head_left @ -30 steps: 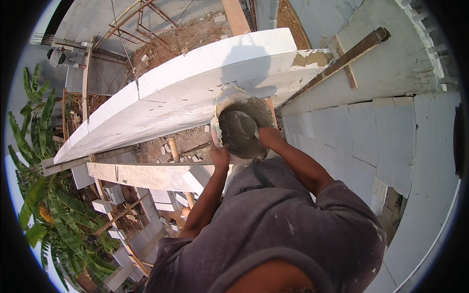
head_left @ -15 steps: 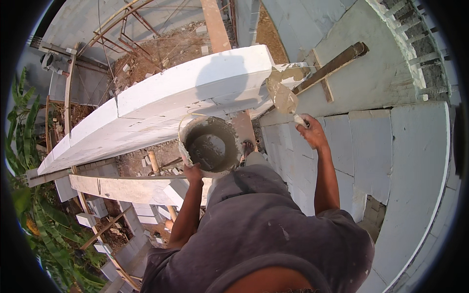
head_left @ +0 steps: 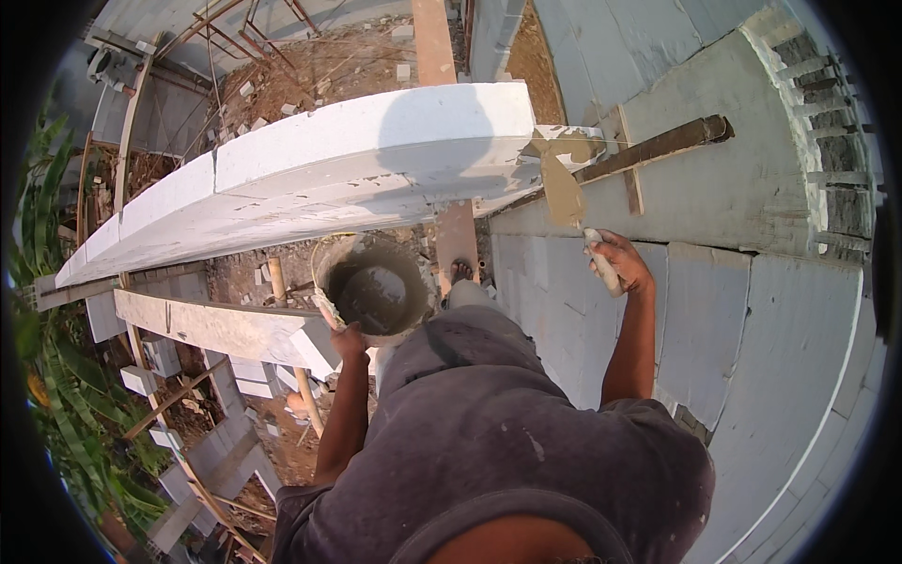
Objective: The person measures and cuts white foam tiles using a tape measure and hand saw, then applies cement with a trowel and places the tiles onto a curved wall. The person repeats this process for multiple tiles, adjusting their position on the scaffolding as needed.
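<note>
My right hand is closed round the pale handle of a trowel. The trowel's blade, coated in mortar, points away from me at the end of the white block wall. Wet grey mortar lies in the gap between that end and the grey wall; whether the blade tip touches it I cannot tell. Down to the left, my left hand grips the rim of a round bucket at my waist. Mortar lines the bucket and pools in its bottom; its thin handle rests at the side.
A dark timber slants against the grey wall on the right. My foot stands on a narrow plank. Low on the left are a curved beam, wooden poles and white blocks. Rubble ground lies beyond the block wall.
My right hand and the trowel have shifted slightly right and down, and the blade has turned, showing less of its loaded face. The bucket has moved a little left in view.
</note>
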Demonstrator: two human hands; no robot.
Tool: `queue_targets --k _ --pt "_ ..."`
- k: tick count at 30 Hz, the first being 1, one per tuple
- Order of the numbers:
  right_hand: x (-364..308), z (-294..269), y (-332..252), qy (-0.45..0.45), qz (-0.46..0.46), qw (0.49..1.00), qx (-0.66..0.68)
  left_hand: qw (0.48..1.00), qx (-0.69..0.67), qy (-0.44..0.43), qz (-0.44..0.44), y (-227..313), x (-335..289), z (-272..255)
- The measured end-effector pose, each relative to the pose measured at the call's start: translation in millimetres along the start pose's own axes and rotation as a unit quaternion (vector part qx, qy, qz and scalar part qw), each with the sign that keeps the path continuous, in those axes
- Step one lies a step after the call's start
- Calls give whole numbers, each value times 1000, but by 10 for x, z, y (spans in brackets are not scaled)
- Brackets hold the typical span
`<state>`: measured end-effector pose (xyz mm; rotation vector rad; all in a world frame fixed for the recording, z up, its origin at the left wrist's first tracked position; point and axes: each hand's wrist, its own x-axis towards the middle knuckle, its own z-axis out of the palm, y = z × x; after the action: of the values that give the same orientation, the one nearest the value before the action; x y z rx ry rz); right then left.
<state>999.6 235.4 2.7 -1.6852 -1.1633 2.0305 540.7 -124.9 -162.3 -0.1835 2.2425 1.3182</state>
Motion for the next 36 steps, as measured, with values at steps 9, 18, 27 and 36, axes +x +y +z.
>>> queue_targets --k 9,18,27,36 --pt "832 360 -77 346 -138 727 -577 996 -38 30 -79 -27 -65 8" --pt "995 295 -66 401 -113 718 -558 986 -107 19 -128 -278 -70 -16" --pt "601 723 146 373 -65 799 -468 959 -173 120 -189 -730 43 -65" --pt "360 2637 1160 -97 -92 872 -472 976 50 183 -106 -1794 498 -277"
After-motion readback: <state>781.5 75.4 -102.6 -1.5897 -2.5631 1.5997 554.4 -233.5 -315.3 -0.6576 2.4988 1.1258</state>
